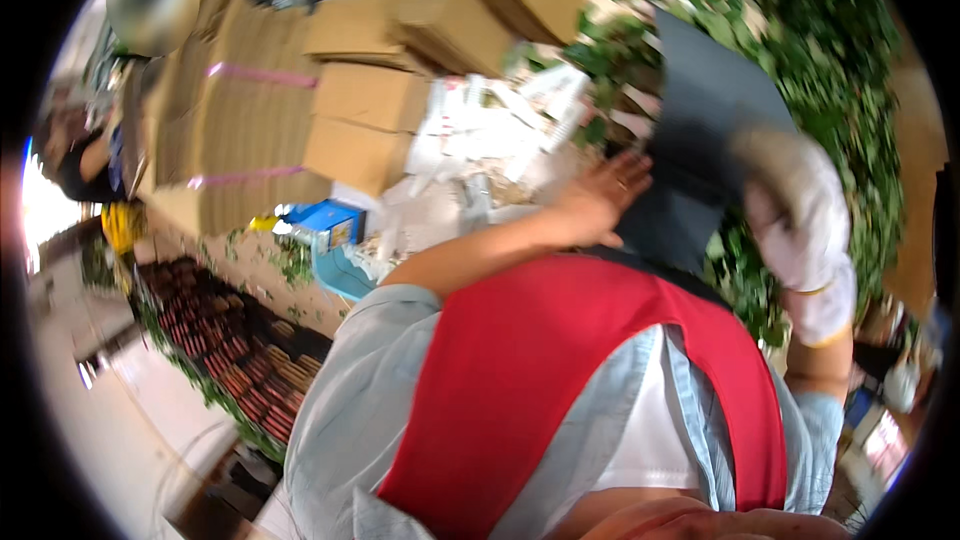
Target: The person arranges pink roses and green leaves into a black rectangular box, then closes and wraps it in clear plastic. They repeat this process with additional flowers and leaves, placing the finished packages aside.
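Note:
My left hand [604, 195] is bare, with a ring on one finger. It lies palm down at the left edge of a dark grey panel [720, 82] in front of my red apron [540, 330], fingers slightly spread. My right hand [795, 202] wears a whitish work glove and is blurred by motion. It is over the right side of the panel; its fingertips are too blurred to tell whether they grip anything. Green leaves [847, 112] are heaped around the panel, mostly beyond it and to the right. White strips [517, 120] lie in a pile left of the panel.
Cardboard boxes [367, 97] and flat cardboard stacks [255, 105] with pink straps stand at the left. Nearer are a blue box [330, 221] and a light-blue basin [334, 270]. Rows of dark red and brown pieces [247, 360] lie lower left. Another person [90, 165] is at the far left.

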`<action>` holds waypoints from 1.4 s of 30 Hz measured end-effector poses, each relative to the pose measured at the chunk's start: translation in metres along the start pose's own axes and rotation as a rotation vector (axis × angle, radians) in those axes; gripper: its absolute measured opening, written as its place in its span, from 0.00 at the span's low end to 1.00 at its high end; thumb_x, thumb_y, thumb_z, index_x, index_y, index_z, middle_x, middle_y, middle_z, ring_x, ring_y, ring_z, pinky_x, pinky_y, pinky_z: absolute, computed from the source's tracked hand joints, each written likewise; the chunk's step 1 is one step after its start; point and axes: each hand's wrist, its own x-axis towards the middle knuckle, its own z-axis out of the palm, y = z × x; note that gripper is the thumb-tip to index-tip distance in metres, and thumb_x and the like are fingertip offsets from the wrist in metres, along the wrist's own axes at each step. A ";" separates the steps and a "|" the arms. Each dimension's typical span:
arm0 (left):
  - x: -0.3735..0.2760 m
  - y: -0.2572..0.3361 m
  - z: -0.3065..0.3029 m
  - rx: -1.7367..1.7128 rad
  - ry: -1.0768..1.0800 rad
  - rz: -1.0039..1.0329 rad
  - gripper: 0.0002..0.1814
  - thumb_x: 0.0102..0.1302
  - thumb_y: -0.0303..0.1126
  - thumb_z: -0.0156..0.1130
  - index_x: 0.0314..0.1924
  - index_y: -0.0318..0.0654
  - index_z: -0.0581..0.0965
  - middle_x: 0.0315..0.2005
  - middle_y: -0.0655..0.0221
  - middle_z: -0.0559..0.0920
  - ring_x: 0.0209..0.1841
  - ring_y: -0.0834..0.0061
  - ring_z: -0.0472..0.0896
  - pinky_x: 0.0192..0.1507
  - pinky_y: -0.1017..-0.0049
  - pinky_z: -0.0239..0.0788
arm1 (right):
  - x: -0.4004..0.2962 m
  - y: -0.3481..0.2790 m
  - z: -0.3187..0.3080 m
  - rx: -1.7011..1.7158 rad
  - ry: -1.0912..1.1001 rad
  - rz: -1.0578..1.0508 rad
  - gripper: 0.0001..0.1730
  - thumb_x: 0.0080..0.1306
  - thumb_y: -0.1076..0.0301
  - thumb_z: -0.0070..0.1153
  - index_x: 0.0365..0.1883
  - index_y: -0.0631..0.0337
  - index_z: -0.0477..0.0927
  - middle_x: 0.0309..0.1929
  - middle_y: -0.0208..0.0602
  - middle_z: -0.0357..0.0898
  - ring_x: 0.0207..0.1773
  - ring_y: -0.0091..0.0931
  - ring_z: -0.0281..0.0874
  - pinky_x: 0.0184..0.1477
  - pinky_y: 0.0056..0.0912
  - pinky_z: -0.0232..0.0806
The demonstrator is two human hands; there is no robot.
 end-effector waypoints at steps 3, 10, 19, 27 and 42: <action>0.006 0.002 -0.010 -0.109 -0.059 0.045 0.58 0.45 0.46 0.78 0.74 0.35 0.58 0.76 0.51 0.51 0.78 0.51 0.47 0.75 0.57 0.52 | 0.034 0.025 0.032 0.306 -0.625 0.291 0.28 0.61 0.61 0.58 0.59 0.61 0.76 0.56 0.48 0.80 0.58 0.48 0.78 0.62 0.42 0.68; 0.012 -0.005 0.025 -0.171 -0.132 -0.055 0.60 0.46 0.48 0.78 0.76 0.40 0.56 0.79 0.55 0.41 0.80 0.50 0.35 0.76 0.54 0.46 | 0.252 -0.132 0.125 0.335 -0.124 -0.211 0.25 0.59 0.67 0.62 0.56 0.59 0.78 0.44 0.47 0.84 0.49 0.40 0.83 0.53 0.41 0.74; -0.004 0.013 -0.045 -0.529 -0.258 -0.095 0.37 0.56 0.40 0.73 0.65 0.39 0.73 0.63 0.56 0.75 0.68 0.60 0.69 0.69 0.65 0.59 | 0.205 -0.121 0.171 -0.448 0.202 -0.331 0.12 0.53 0.66 0.57 0.35 0.60 0.79 0.31 0.33 0.79 0.32 0.29 0.81 0.26 0.33 0.70; 0.008 -0.015 0.013 -0.038 0.002 0.050 0.53 0.49 0.47 0.75 0.74 0.44 0.61 0.77 0.53 0.51 0.78 0.51 0.47 0.76 0.56 0.46 | -0.046 -0.035 0.017 0.769 -0.557 1.040 0.17 0.60 0.68 0.61 0.46 0.69 0.83 0.39 0.39 0.86 0.43 0.23 0.84 0.47 0.30 0.76; -0.058 -0.051 -0.021 -0.236 0.120 -0.147 0.34 0.55 0.33 0.73 0.63 0.37 0.74 0.69 0.53 0.67 0.74 0.53 0.60 0.71 0.59 0.58 | -0.099 0.020 0.174 0.533 -0.429 1.165 0.32 0.57 0.50 0.54 0.50 0.69 0.80 0.39 0.55 0.83 0.49 0.45 0.82 0.52 0.39 0.71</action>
